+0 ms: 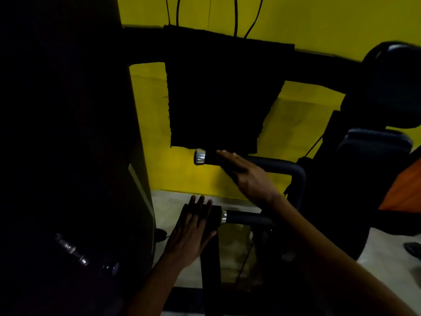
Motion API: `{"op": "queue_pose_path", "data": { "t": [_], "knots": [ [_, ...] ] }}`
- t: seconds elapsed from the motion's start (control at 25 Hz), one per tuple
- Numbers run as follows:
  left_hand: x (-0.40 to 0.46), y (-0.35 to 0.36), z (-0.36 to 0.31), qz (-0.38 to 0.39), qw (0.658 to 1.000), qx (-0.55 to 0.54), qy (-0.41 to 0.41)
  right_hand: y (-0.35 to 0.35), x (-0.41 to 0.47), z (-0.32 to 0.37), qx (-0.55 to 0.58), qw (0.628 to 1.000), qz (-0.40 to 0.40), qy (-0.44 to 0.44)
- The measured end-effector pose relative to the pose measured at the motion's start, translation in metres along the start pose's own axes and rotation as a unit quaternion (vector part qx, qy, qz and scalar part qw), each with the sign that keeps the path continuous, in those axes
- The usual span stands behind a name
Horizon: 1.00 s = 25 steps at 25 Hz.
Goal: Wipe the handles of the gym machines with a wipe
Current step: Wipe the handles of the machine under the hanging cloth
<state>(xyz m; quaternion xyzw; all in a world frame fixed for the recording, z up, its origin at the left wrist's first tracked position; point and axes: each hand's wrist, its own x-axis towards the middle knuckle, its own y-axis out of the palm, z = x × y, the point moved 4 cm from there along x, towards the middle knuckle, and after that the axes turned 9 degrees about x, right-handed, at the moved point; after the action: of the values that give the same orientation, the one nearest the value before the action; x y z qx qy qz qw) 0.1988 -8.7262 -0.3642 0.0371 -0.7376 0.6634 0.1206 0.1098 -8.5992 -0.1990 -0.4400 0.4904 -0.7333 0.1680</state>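
Two black padded machine handles with chrome end caps point left. The upper handle (273, 164) has its cap at centre; my right hand (246, 176) lies flat over its grip with straight fingers. The lower handle (246, 217) sits below it. My left hand (193, 229) rests with straight fingers on a black cloth (210, 249) draped over the lower handle's end and hanging down. A large black cloth (218, 94) hangs over a dark bar above. No separate wipe is visible in either hand.
A tall black machine column (68, 133) fills the left side. A black padded seat and backrest (376, 142) stand at right, before a yellow wall (319, 21). Pale concrete floor (387, 242) lies below. Cables (235, 14) hang at the top.
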Motion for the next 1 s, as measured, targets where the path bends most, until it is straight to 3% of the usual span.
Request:
{"op": "queue_pose_path", "data": {
  "t": [0.16, 0.32, 0.52, 0.68, 0.84, 1.0],
  "knots": [
    [-0.003, -0.005, 0.000, -0.033, 0.997, -0.067, -0.012, 0.008, 0.018, 0.011, 0.024, 0.998, -0.006, 0.058],
    [0.000, 0.003, 0.001, -0.005, 1.000, -0.011, 0.000, -0.008, -0.007, -0.009, -0.036, 0.999, -0.007, -0.019],
    [-0.002, -0.001, 0.001, -0.020, 0.999, -0.018, -0.024, 0.006, 0.008, -0.001, -0.024, 0.998, 0.019, 0.058],
    [0.002, 0.006, 0.002, 0.003, 0.999, 0.039, -0.006, -0.013, -0.022, -0.019, -0.079, 0.997, 0.002, -0.003],
    [0.001, 0.008, 0.002, -0.010, 0.999, 0.032, -0.009, -0.009, -0.007, -0.015, -0.057, 0.995, -0.006, 0.082],
    [0.002, 0.008, 0.002, -0.013, 0.999, 0.052, -0.003, -0.014, -0.021, -0.016, -0.072, 0.997, -0.009, 0.029]
  ]
}}
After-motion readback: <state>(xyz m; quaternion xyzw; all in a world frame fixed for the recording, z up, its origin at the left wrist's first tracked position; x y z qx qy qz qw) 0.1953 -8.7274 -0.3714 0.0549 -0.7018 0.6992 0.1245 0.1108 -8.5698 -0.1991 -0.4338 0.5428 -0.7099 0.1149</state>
